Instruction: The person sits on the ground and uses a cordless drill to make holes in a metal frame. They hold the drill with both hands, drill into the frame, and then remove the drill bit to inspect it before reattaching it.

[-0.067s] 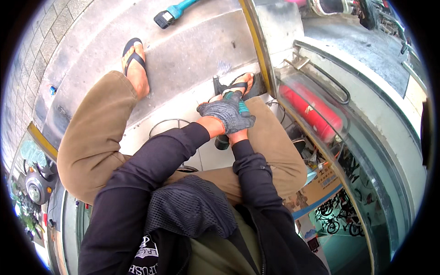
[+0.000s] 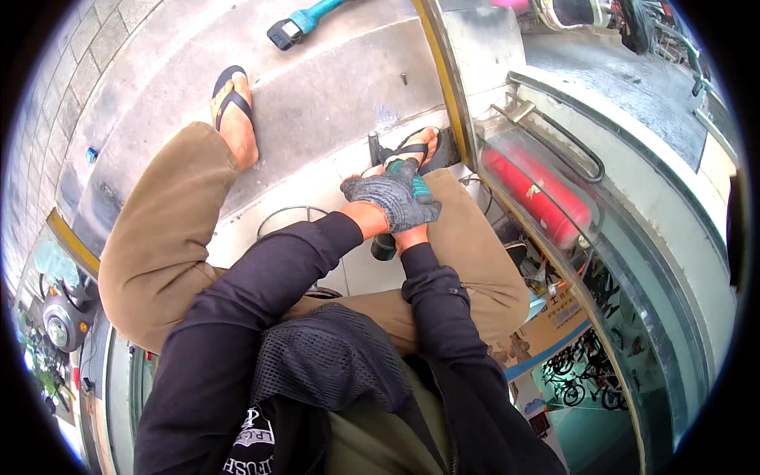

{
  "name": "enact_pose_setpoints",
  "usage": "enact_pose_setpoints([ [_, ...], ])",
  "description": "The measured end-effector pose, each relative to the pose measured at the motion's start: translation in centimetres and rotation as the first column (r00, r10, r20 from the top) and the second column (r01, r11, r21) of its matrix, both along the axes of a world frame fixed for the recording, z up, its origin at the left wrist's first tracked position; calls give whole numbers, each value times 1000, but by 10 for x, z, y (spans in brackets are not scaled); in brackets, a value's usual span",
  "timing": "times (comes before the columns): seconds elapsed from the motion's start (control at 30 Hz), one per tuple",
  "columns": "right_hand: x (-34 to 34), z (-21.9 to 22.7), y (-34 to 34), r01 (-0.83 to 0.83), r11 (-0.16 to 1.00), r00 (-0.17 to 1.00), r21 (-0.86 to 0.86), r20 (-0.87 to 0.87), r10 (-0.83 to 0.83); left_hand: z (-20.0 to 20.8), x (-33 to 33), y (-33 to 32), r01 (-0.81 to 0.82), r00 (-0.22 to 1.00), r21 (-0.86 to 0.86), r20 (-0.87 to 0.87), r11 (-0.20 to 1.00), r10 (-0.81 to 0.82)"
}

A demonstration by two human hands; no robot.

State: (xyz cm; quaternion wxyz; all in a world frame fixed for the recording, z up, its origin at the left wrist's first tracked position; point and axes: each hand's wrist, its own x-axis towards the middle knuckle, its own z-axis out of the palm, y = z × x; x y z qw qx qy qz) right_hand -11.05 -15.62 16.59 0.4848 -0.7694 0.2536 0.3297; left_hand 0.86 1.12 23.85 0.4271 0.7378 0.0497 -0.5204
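In a grey knit glove with an orange cuff, my left hand is closed over a teal-and-black tool, whose exact kind is hidden. The tool's dark rounded end sticks out below my hands. Crossing beneath the left one is my right hand; only its bare wrist area shows plainly, and its fingers are hidden. A short dark upright piece stands just past the glove, beside my sandalled right foot. I cannot tell whether that piece joins the tool.
Another teal tool with a black battery end lies on the grey stone step. A wire ring stand is on the white tiles by my knees. To the right, a red cylinder lies behind glass, past a yellow-edged frame. A cardboard box is lower right.
The dark upright piece beyond my glove looks slightly turned and narrower at its top. Both hands keep almost the same place.
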Motion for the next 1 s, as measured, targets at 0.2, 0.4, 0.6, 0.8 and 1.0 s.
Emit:
enact_pose_setpoints([
  [0.2,2,3,-1,-2,1000,1000,6,-9,2,-2,-5,-2,20,999,43,32,999,-21],
  [0.4,3,5,1,3,1000,1000,10,-9,-3,6,3,2,37,999,10,-36,999,-36],
  [0.6,7,5,4,3,1000,1000,17,-15,-3,5,4,3,71,992,3,-107,997,-71],
  [0.8,8,6,5,11,1000,1000,15,-22,-11,3,1,3,60,992,3,-110,998,-59],
  [1.0,8,11,11,18,1000,999,20,-40,-18,1,3,1,128,988,3,-90,992,-127],
])
